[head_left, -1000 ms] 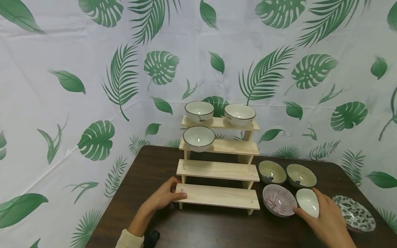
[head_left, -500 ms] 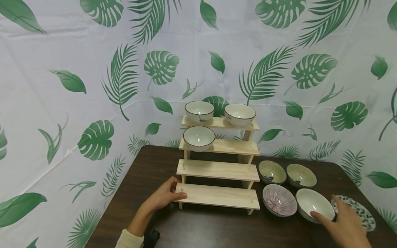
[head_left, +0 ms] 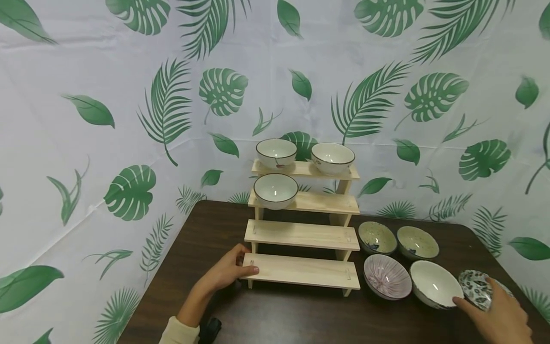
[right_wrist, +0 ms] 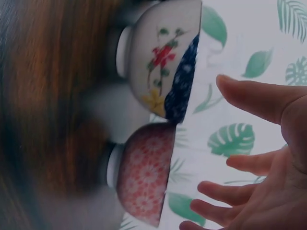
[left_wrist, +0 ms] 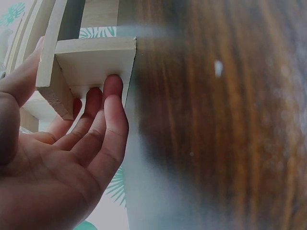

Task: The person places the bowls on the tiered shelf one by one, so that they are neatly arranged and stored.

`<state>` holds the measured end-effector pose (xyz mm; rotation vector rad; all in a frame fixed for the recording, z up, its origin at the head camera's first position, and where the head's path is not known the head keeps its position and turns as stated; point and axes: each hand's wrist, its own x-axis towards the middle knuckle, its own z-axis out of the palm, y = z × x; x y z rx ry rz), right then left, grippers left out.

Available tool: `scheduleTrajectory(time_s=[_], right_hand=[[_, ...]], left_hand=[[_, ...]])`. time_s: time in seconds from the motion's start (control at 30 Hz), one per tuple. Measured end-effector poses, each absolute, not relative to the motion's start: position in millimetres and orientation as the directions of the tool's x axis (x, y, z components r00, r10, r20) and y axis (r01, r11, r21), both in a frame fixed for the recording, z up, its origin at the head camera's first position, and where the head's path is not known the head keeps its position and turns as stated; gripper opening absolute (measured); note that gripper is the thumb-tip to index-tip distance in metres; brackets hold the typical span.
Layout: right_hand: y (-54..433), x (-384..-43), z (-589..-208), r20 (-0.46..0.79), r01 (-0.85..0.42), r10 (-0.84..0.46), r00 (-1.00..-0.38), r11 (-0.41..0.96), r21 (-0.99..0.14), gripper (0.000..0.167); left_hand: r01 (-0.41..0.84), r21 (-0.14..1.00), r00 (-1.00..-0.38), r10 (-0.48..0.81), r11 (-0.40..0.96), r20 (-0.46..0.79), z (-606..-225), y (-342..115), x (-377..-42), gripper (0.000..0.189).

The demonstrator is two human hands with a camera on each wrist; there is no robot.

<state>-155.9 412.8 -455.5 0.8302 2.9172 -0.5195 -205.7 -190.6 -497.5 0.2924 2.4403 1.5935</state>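
- Head view: the four-step wooden rack (head_left: 301, 272) sat mid-table, and the left hand (head_left: 227, 271) had a pinch on the left end of its bottom board, thumb on top. My guess is that was just to steady it. That arm came in from the lower left, palm turned toward the rack.
- Up on the rack, the left top bowl (head_left: 276, 155) and right top bowl (head_left: 333, 160) shared the highest step, with a third bowl (head_left: 275, 192) on the step below, at the left. Spaced like that for a neat display, I'd say.
- Right of the rack, the left green bowl (head_left: 377, 238), right green bowl (head_left: 417, 242), purple-streaked bowl (head_left: 387, 277) and plain white bowl (head_left: 436, 285) were bunched together, probably for easy reach. The right hand (head_left: 498, 315) was over the leaf-print dish (head_left: 476, 289), thumb by the white bowl's rim. Couldn't tell if it touched either.
- Left wrist: fingers (left_wrist: 112, 122) bent up under the board, thumb on its other side.
- Right wrist: that hand was spread and holding nothing, facing a flower-painted bowl (right_wrist: 163, 62) and a red-patterned bowl (right_wrist: 146, 175).
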Motion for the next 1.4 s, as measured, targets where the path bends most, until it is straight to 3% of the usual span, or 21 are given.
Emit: scheduleTrajectory(time_s=[0.27,0.5,0.83,1.03,1.27,1.4], right_hand=[[427.7,-158.4,-464.2,-0.140,0.551,0.536,-0.833,0.777,-0.304,0.108],[442.1,-162.0,-468.8,-0.160,0.564,0.542,-0.825,0.772,-0.293,0.113],[462.5,-168.0,-479.4,-0.150,0.523,0.502,-0.852,0.801,-0.292,0.114],[463.8,-173.0,-480.4,-0.180,0.529,0.498,-0.848,0.787,-0.317,0.122],[480.2,-184.3,-489.6,-0.209,0.514,0.470,-0.858,0.800,-0.310,0.141],[488.1,-187.3,-498.3,-0.216,0.522,0.476,-0.852,0.800,-0.297,0.143]], left_hand=[[0.052,0.919,-0.956,0.286,0.392,-0.068,-497.9,-191.6,-207.5,0.054],[0.054,0.921,-0.955,0.291,0.386,-0.065,-498.0,-191.6,-208.4,0.054],[0.052,0.918,-0.955,0.288,0.393,-0.069,-499.3,-190.9,-208.4,0.055],[0.052,0.917,-0.959,0.277,0.395,-0.065,-499.0,-191.3,-207.8,0.056],[0.046,0.921,-0.956,0.285,0.386,-0.072,-496.6,-191.4,-206.0,0.055],[0.045,0.923,-0.953,0.293,0.381,-0.074,-496.6,-192.0,-206.4,0.055]])
